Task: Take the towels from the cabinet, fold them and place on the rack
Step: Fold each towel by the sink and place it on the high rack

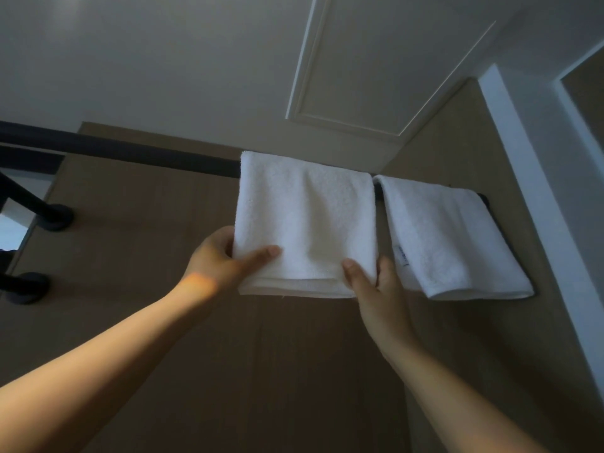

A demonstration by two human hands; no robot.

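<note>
Both hands, left hand and right hand, fingers pinching lower corners of centre towel, squaring its hang on rack; second towel already draped at right.

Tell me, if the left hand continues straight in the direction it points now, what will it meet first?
The left hand points right, along the towel it grips; past that, probably the right hand. Depth is unclear.

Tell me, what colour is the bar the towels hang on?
Black bar, seen in the head view.
</note>
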